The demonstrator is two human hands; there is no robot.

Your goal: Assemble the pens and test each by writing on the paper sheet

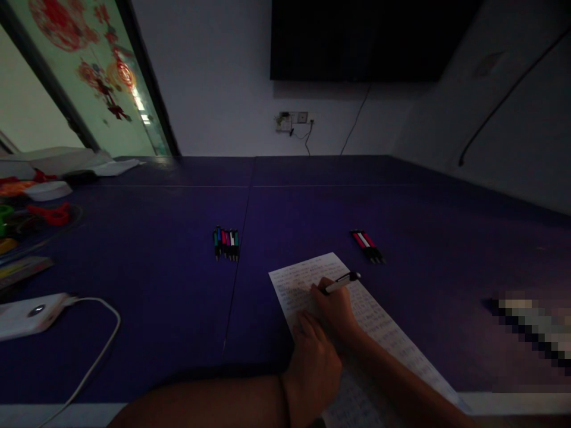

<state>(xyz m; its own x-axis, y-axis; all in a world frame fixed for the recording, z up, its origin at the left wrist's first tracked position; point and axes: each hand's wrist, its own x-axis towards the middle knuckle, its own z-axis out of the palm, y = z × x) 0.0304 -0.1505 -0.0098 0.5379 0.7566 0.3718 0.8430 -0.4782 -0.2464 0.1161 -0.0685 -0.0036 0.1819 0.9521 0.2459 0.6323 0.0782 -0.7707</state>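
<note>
A sheet of paper [392, 333] covered in handwriting lies on the dark blue table [156, 267], running toward the near edge. My right hand [336, 309] is closed on a white pen [341, 282] with its tip on the paper. My left hand [312, 368] lies flat on the paper's near left part, fingers stretched out, touching my right hand. A row of several coloured pens [226, 244] lies beyond, left of the paper. Another small group of pens [368, 245] lies beyond the paper to the right.
A white device [29, 314] with a white cable [100, 351] sits at the near left. Red scissors [53, 213] and mixed stationery crowd the far left edge. A wall socket [292, 120] and a dark screen [366, 38] are on the far wall.
</note>
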